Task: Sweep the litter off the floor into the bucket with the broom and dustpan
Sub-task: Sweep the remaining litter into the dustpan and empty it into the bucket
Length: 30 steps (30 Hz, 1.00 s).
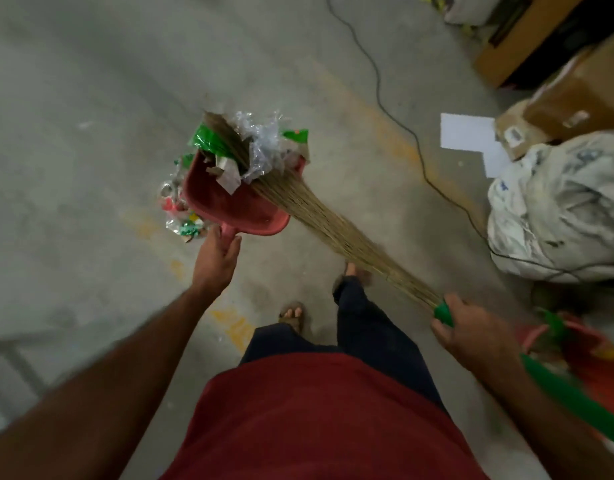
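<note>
Red plastic, the dustpan (236,206) hangs from your left hand (217,258), which grips its handle. Your right hand (471,330) clasps the broom (319,216), bristles pinning litter (260,147) in. More litter lies beneath; the bucket (582,344) sits beside you.

Dim, flat indoor light; motion blur and wide-angle bending at edges.

Litter (250,147) in dustpan (229,202), broom (319,216) across it, more scraps (181,216) left, sack (558,209) far right
</note>
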### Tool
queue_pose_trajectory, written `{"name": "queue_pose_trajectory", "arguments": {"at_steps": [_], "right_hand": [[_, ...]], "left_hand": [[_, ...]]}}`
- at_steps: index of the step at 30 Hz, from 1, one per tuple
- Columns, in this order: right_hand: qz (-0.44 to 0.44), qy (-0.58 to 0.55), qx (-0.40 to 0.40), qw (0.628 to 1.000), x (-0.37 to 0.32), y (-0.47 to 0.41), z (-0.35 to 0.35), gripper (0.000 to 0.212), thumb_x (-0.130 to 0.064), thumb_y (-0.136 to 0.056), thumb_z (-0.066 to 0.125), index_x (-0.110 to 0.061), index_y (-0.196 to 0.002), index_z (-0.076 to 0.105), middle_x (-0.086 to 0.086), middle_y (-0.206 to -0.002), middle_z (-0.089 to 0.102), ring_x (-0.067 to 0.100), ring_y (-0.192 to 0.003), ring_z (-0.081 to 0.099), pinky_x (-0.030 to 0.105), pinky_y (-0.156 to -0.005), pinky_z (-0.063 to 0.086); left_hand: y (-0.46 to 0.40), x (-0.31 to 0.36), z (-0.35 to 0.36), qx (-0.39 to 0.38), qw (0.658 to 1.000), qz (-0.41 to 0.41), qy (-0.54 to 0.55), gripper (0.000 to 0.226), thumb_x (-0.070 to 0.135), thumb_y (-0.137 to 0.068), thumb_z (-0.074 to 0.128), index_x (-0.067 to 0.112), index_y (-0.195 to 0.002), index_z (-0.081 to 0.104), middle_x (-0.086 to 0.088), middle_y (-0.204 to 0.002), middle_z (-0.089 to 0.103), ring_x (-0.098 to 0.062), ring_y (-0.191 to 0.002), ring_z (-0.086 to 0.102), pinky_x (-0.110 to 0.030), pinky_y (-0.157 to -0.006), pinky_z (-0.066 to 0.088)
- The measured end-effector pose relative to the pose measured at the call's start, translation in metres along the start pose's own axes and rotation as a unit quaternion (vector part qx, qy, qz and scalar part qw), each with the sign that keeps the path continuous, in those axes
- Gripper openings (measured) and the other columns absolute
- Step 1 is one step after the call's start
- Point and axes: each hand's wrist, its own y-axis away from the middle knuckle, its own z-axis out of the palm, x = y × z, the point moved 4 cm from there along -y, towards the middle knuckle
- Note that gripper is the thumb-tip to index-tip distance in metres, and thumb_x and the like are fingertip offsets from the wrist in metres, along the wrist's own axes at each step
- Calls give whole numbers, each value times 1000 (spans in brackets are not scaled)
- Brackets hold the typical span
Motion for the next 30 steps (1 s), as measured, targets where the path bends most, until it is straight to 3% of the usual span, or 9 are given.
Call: {"name": "queue_pose_trajectory", "arguments": {"at_steps": [3,7,12,16,19,21,24,30], "right_hand": [[32,-14,59,998,16,59,5,30,-45,-88,67,-18,-95,56,6,-74,64,28,-64,63,33,-56,44],[107,-37,105,988,59,128,29,32,-43,-82,77,-16,-95,64,8,-71,65,29,-62,64,34,-53,49],[194,-83,127,969,124,214,81,35,-38,-68,87,-21,-82,59,-2,-60,57,16,-46,43,17,-45,19],[301,-123,85,942,179,290,131,34,-47,-74,81,-27,-90,59,-8,-64,48,12,-50,39,20,-45,24],[364,-130,52,921,215,347,163,39,-53,-78,75,-25,-103,62,-11,-65,39,11,-49,39,18,-42,16],[403,-135,21,905,235,384,185,40,-61,-88,57,-31,-115,55,-12,-72,45,8,-57,46,20,-42,26],[453,-179,-2,873,258,429,211,32,-64,-93,44,-38,-112,44,-14,-77,50,2,-62,52,20,-54,49],[509,-227,-46,829,279,470,239,29,-65,-95,39,-39,-109,40,-13,-76,52,1,-62,52,20,-56,54]], "left_hand": [[13,35,3,-29,997,71,4,35,36,-95,55,21,-124,44,-2,-113,60,-22,-96,58,-37,-78,46],[37,86,31,-62,989,135,-8,30,34,-95,57,19,-119,46,2,-102,58,-25,-91,60,-37,-72,46],[84,159,107,-142,967,208,-34,15,33,-95,56,25,-99,43,7,-84,50,-24,-80,56,-34,-67,38],[142,218,188,-200,947,241,-74,17,34,-94,56,22,-96,44,5,-77,53,-24,-71,54,-33,-62,35],[197,264,255,-248,927,262,-103,20,33,-94,58,19,-95,44,0,-75,55,-30,-70,56,-35,-60,37],[234,293,300,-285,909,279,-119,21,32,-94,58,15,-98,46,-5,-80,58,-34,-75,59,-37,-62,40],[288,330,362,-335,879,307,-145,25,31,-94,58,10,-103,47,-14,-88,62,-38,-81,60,-40,-65,43],[369,381,456,-421,820,336,-193,25,28,-97,55,6,-107,49,-10,-96,57,-34,-94,61,-33,-68,38]]}}
